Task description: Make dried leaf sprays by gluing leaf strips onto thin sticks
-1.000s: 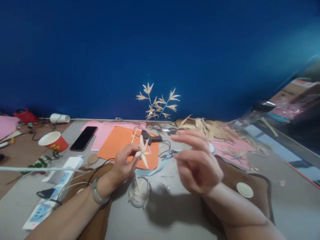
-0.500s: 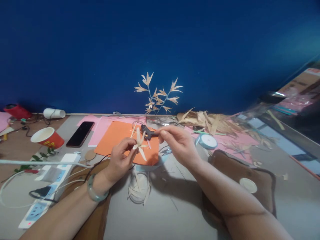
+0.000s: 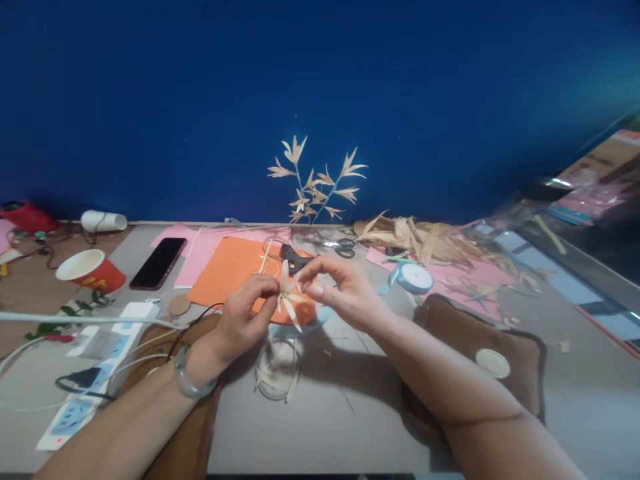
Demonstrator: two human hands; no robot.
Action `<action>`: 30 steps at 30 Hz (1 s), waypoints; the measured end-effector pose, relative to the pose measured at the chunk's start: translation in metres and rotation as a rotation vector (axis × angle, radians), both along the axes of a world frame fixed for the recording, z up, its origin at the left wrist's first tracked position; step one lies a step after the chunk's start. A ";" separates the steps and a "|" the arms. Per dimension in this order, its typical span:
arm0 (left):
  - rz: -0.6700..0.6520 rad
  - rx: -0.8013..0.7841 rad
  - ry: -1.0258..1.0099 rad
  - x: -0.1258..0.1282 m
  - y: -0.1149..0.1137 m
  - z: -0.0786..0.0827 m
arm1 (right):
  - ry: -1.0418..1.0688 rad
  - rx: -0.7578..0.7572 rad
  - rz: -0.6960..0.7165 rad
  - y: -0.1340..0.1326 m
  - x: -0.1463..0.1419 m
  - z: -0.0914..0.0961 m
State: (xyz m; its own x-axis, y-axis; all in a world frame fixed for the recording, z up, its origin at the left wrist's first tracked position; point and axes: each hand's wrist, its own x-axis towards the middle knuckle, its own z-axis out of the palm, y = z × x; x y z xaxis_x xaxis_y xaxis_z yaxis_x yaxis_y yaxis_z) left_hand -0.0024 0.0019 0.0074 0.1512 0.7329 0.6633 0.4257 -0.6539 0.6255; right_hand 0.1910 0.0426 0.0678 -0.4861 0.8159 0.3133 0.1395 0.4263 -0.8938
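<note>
My left hand [image 3: 250, 303] pinches a pale husk flower [image 3: 289, 303] at its base, its narrow petals spread toward the right. My right hand [image 3: 337, 290] is beside the petals, thumb and forefinger bent and a little apart; whether a fingertip touches a petal I cannot tell. Just behind the flower lies a black glue gun [image 3: 291, 256], partly covered by my right fingers. Orange paper [image 3: 220, 270] lies beneath. Closer to me, a small round clear dish [image 3: 279, 393] holds pale strips. A branch of similar flowers [image 3: 320, 183] stands at the back.
Scissors [image 3: 345, 248], dried husks [image 3: 420, 240] and a ribbon spool [image 3: 414, 279] are at back right. On the left are a phone [image 3: 159, 263], a red paper cup [image 3: 93, 272] and a power strip [image 3: 75, 410] with trailing cords. A brown pad [image 3: 465, 347] lies under my right forearm.
My right hand has let go of the glue gun, which now lies on the paper, and has come to the flower. My left hand has shifted slightly right with the flower.
</note>
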 end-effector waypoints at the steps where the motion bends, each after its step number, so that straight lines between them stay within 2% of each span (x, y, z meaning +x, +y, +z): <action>1: -0.001 0.010 0.016 0.000 0.000 0.000 | -0.020 0.001 0.004 -0.001 -0.001 0.000; 8: -0.022 0.051 0.036 -0.002 -0.001 -0.004 | -0.048 0.077 -0.099 -0.009 -0.005 -0.001; 14: -0.059 -0.050 -0.119 -0.001 -0.003 0.005 | -0.035 -0.046 -0.075 -0.005 -0.005 -0.005; 18: -0.094 -0.086 -0.164 0.001 -0.003 0.010 | -0.062 -0.123 0.003 0.000 -0.005 -0.006; 22: -0.133 -0.093 -0.126 0.000 0.000 0.007 | -0.046 -0.098 0.077 0.004 -0.001 -0.004; 27: -0.273 -0.202 -0.082 0.000 0.002 0.004 | -0.049 -0.132 0.296 0.012 0.005 -0.008; 30: -0.300 -0.223 -0.060 0.001 0.001 0.005 | -0.073 -0.156 0.404 0.015 0.007 -0.009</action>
